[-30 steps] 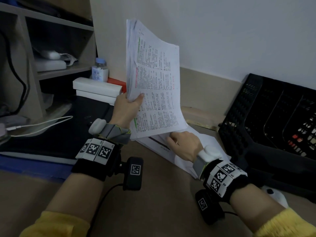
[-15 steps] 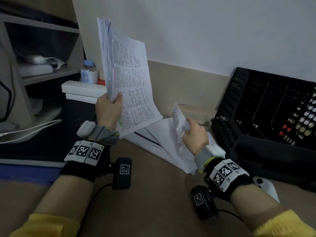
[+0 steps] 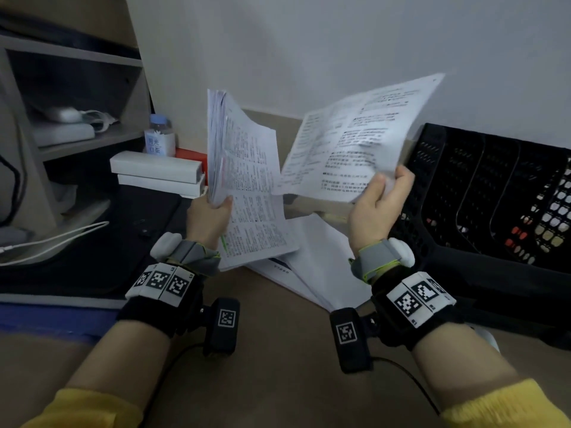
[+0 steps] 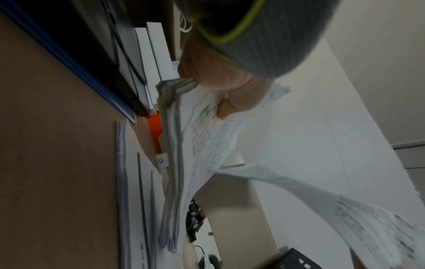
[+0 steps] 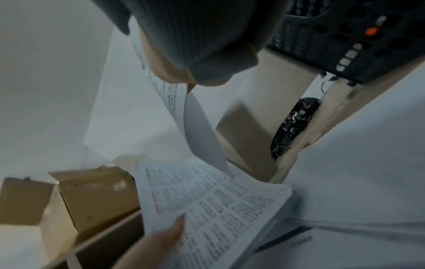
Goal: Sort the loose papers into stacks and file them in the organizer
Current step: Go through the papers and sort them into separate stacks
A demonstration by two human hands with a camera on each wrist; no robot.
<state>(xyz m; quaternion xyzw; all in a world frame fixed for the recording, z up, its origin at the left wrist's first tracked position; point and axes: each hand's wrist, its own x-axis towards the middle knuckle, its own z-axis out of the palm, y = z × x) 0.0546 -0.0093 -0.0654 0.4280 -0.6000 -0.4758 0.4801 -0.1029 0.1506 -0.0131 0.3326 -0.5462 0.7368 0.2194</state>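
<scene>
My left hand (image 3: 213, 217) grips a thick stack of printed papers (image 3: 244, 186) upright above the desk, thumb on the front sheet; the stack's edge (image 4: 171, 163) shows in the left wrist view. To its right, my right hand (image 3: 375, 205) pinches a single printed sheet (image 3: 355, 140) by its lower corner and holds it raised and tilted. The same sheet (image 5: 170, 98) hangs below the palm in the right wrist view. More loose white papers (image 3: 318, 267) lie fanned on the desk beneath both hands. The black mesh organizer (image 3: 494, 196) with upright slots stands at the right.
Two white boxes (image 3: 154, 171) and a small bottle (image 3: 159, 137) sit at the back left by a shelf unit (image 3: 77, 88). A dark mat (image 3: 92, 242) with a white cable (image 3: 55, 239) covers the left. Brown desk surface (image 3: 278, 350) lies near me.
My right hand has lifted one sheet off the desk pile and raised it high to the right. The left hand's stack has stayed upright and shifted slightly.
</scene>
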